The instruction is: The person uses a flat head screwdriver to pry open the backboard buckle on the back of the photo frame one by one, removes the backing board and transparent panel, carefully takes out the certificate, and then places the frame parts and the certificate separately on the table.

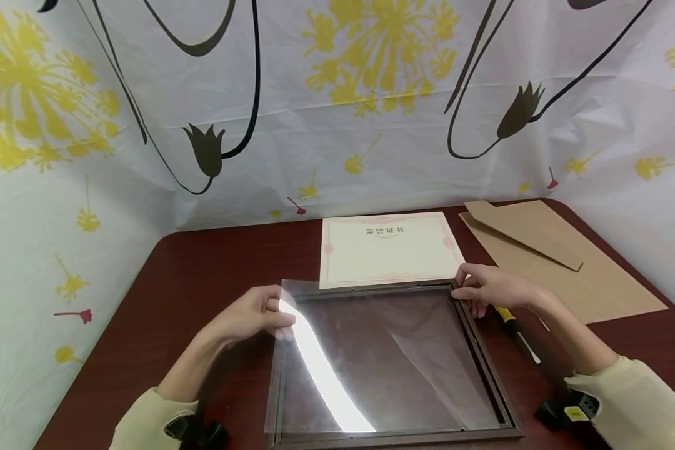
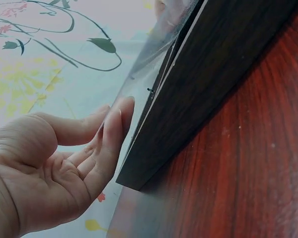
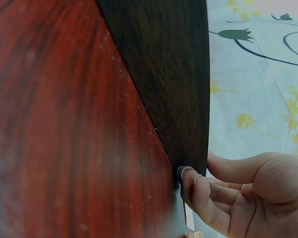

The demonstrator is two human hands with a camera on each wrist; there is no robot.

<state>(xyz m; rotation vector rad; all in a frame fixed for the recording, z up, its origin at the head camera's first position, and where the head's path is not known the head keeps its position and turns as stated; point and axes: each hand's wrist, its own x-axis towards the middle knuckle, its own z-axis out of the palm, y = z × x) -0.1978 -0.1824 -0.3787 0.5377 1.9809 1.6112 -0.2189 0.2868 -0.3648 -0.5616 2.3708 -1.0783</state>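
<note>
A dark wooden picture frame (image 1: 399, 439) lies on the table in the head view. Across its opening, shifted left past the frame's side, is a clear sheet (image 1: 371, 350) with a bright streak of glare. My left hand (image 1: 253, 315) pinches the sheet's left edge between thumb and fingers. In the left wrist view, that edge sits slightly above the frame's side rail (image 2: 188, 84). At the far right corner, my right hand (image 1: 492, 286) grips the frame, thumb on top and fingers against its outer side. The right wrist view shows those fingertips at the rail's end (image 3: 174, 109).
A cream printed certificate (image 1: 390, 250) lies just beyond the frame. To the right is a brown backing board (image 1: 607, 294) with a stand flap. A yellow and black screwdriver (image 1: 508, 315) lies by my right hand. Patterned cloth (image 1: 349, 162) hangs behind the table.
</note>
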